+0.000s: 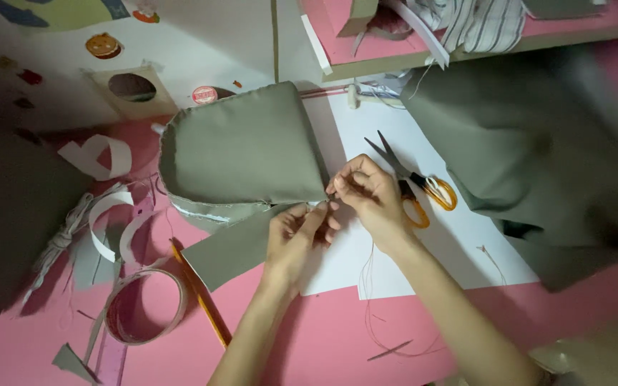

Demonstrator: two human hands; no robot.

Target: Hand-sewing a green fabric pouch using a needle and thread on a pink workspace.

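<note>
My left hand [296, 232] & right hand [370, 193] — fingers pinched shut on the olive fabric piece [244, 154] at its corner seam — orange-handled scissors [416, 182] just beside the right.

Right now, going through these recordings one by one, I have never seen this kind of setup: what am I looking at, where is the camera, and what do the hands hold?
There is one picture, taken by a camera worn on a person's head, looking down at their own two bare hands over a pink table. The left hand and right hand meet at the lower corner of a rounded grey-green fabric piece, pinching its edge; whether a needle is there is too small to tell, though thin thread trails below. A flat strip of the same fabric lies under the left hand. Nearby lie orange-handled scissors on white paper, a tape roll, an orange pencil, and more grey-green cloth on the right.
</note>
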